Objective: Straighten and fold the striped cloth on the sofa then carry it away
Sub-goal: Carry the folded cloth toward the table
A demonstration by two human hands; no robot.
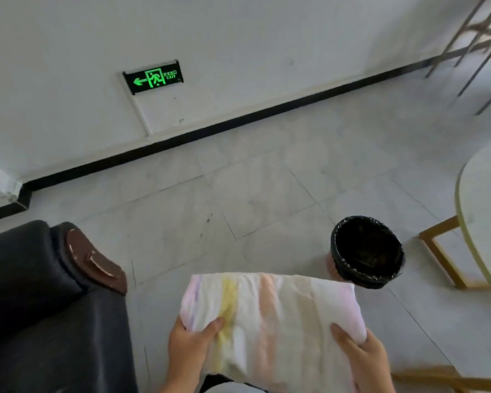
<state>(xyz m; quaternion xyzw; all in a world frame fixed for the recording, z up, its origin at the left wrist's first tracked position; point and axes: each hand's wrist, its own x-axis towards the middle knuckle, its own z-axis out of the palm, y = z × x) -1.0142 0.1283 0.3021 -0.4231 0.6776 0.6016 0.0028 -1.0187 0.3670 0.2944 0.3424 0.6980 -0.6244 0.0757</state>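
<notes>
The striped cloth (272,321) is white with pale pink, yellow, orange and beige stripes. It is folded into a thick rectangle and held flat in the air above the tiled floor, low in the view. My left hand (189,350) grips its near left corner, thumb on top. My right hand (362,358) grips its near right corner, thumb on top. The dark sofa (40,307) lies to the left of the cloth, apart from it, with a brown wooden cap on its armrest.
A bin (367,251) lined with a black bag stands on the floor just beyond the cloth's right corner. A round white table (482,222) with a gold frame fills the right edge. Metal legs (476,38) show at top right. A green exit sign (153,78) hangs low on the wall.
</notes>
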